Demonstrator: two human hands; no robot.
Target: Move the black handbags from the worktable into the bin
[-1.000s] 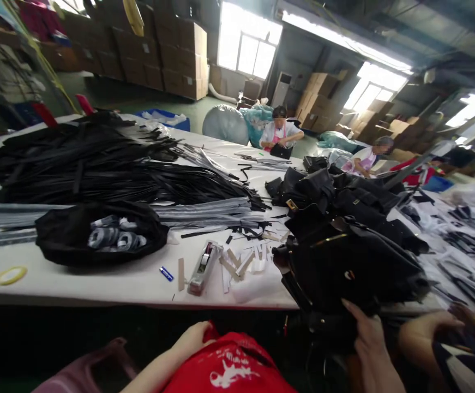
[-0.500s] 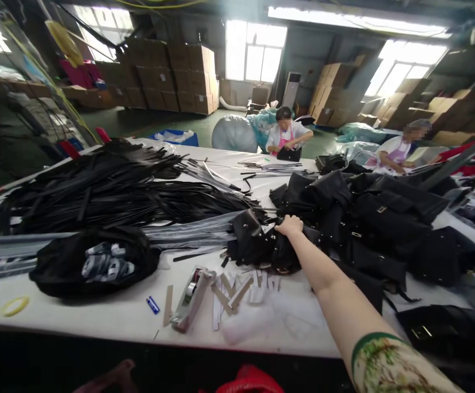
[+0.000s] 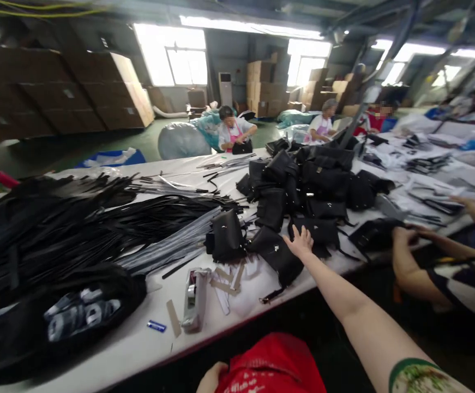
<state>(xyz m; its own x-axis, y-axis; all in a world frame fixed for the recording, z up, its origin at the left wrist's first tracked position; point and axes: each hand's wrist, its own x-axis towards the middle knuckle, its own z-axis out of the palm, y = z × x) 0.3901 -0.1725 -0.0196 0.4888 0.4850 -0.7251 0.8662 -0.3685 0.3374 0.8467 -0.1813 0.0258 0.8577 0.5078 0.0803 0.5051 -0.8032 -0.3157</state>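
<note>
My right hand (image 3: 301,241) reaches out over the table with its fingers spread. It is at the edge of a black bag (image 3: 276,254) with a flap and a small metal clasp, whose buckled strap hangs toward the table's front edge. Another black bag (image 3: 321,230) lies just behind the hand. To the left stands a separate black bag (image 3: 227,234). Low in the picture my left hand (image 3: 212,379) shows only in part beside my red apron (image 3: 274,363); its fingers are hidden.
Black bags (image 3: 319,174) are heaped behind my right hand. Black straps (image 3: 172,213) cover the table's left side. Nearer are a tape dispenser (image 3: 194,300), a blue battery-like piece (image 3: 156,326) and an open black sack (image 3: 12,338). A co-worker's hands (image 3: 404,234) hold a bag at right.
The view has turned to the right. My right hand, closed on a black bag before, now has spread fingers. A bag now lies near the front edge, and part of my left hand has come into view.
</note>
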